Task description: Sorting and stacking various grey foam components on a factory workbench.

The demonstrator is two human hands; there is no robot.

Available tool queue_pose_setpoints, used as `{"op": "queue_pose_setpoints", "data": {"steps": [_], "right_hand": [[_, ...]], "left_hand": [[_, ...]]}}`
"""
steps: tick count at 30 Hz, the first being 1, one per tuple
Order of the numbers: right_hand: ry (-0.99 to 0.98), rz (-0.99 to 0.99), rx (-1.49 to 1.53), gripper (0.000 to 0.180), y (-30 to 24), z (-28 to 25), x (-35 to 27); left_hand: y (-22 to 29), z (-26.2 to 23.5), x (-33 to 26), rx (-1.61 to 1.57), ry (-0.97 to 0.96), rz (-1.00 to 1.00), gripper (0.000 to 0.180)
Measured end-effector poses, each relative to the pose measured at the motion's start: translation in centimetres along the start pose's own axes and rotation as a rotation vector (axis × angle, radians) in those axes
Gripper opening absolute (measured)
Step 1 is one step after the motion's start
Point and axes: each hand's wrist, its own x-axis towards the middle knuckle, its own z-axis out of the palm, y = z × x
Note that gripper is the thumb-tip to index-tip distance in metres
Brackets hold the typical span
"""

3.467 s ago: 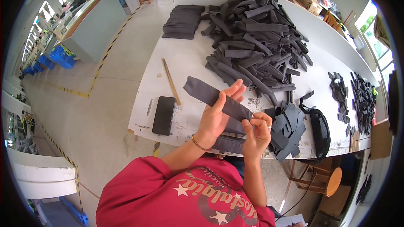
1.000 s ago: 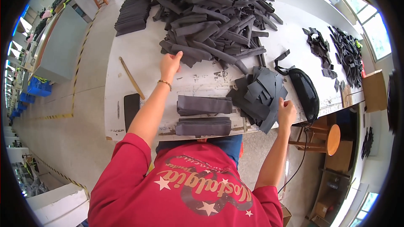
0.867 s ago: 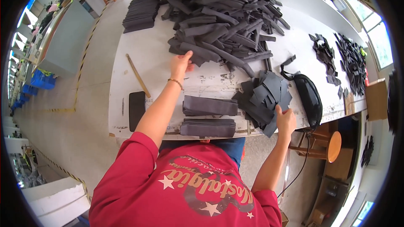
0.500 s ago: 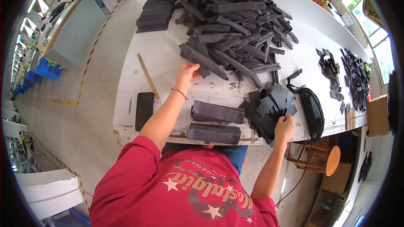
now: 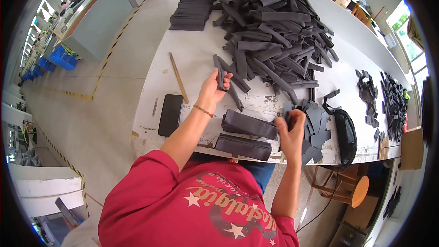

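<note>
A long white table (image 5: 192,59) runs away from the person, its near edge scuffed and stained, and most of its far half is buried under a big loose heap of dark grey fabric strips (image 5: 274,27). The left hand (image 5: 211,89) is closed around one of these strips (image 5: 220,72), holding it upright just at the near edge of the heap. The right hand (image 5: 291,127) pinches a flat grey piece at the top of a small pile of cut pieces (image 5: 313,123) lying near the table's front edge. Between the two forearms lie two folded grey pouches (image 5: 247,132), one behind the other, close to the front edge. A black phone (image 5: 170,114) lies flat to the left, and a thin wooden stick (image 5: 178,83) lies at a slant just beyond it. A neat stack of dark strips (image 5: 192,11) sits at the far left corner. To the right, a black mesh bag (image 5: 345,130) rests beside the cut pieces, with more dark scraps (image 5: 388,103) scattered farther along. The floor is pale concrete with yellow-and-black striped tape (image 5: 107,71); blue crates (image 5: 57,57) stand by another bench on the left, and a round wooden stool (image 5: 354,191) stands below the table's right end.
</note>
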Motion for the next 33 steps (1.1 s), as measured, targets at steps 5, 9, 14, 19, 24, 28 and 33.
{"op": "queue_pose_setpoints", "data": {"steps": [5,9,14,19,24,28,33], "right_hand": [[-0.141,-0.264,-0.220,0.032,-1.4,2.2,-1.4],[-0.111,-0.330,-0.293,0.041,-2.3,2.6,-2.0],[-0.146,-0.092,-0.233,0.054,-3.0,2.0,-2.3],[-0.080,-0.231,-0.179,0.051,-3.1,1.8,-2.4],[-0.023,-0.131,-0.099,0.045,-3.2,2.2,-2.8],[-0.026,-0.244,-0.135,0.038,-2.5,1.8,-2.9],[-0.026,-0.149,-0.133,0.038,-3.2,1.6,-2.8]], "left_hand": [[-0.1,4.8,-4.2,0.043,-0.156,0.003,0.034],[-0.4,6.3,-6.2,0.142,-0.240,-0.015,0.030],[-1.2,6.1,-6.8,0.230,-0.279,-0.026,0.029],[-1.9,6.4,-7.3,0.199,-0.260,-0.113,0.031],[-2.0,7.2,-8.7,0.304,-0.168,-0.100,0.033],[-2.6,6.7,-8.4,0.244,-0.228,-0.094,0.031],[-2.9,6.1,-7.6,0.192,-0.225,-0.147,0.027]]}}
